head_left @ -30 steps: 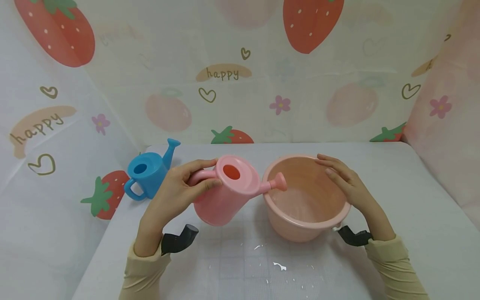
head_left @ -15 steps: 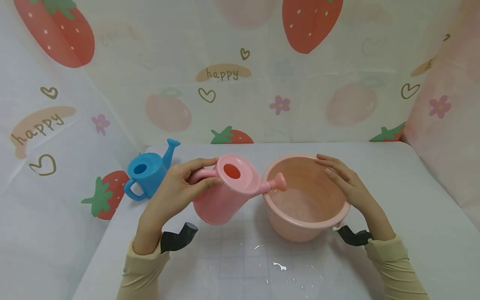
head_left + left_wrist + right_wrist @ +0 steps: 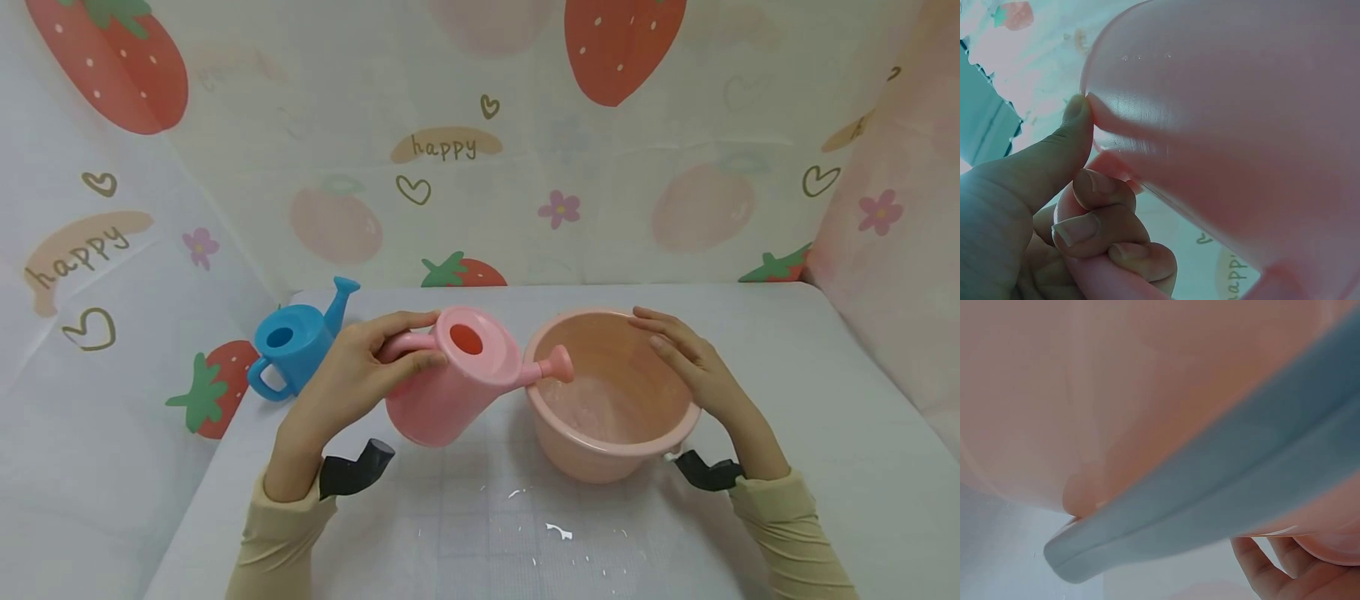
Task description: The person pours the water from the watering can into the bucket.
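My left hand (image 3: 352, 367) grips the handle of a pink watering can (image 3: 442, 400), its thumb lying against the can's body. The left wrist view shows the fingers (image 3: 1104, 228) curled round the handle (image 3: 1107, 278). The can is held above the table, tilted to the right. Its sprinkler head (image 3: 557, 364) reaches over the left rim of a peach-pink bucket (image 3: 588, 462). At the bucket's right rim is my right hand (image 3: 693, 367), thumb on the inner side. A grey bucket handle (image 3: 1210, 500) crosses the right wrist view, with some fingers (image 3: 1266, 569) outside the wall.
A blue watering can (image 3: 294, 346) stands upright at the back left, behind my left hand. Water drops (image 3: 558, 532) lie on the white-covered table (image 3: 420, 550) in front of the bucket. Printed cloth walls (image 3: 480, 208) enclose the back and sides.
The pink watering can's base has risen slightly, and my left wrist has shifted up a little with it. My right hand and the bucket stay where they were.
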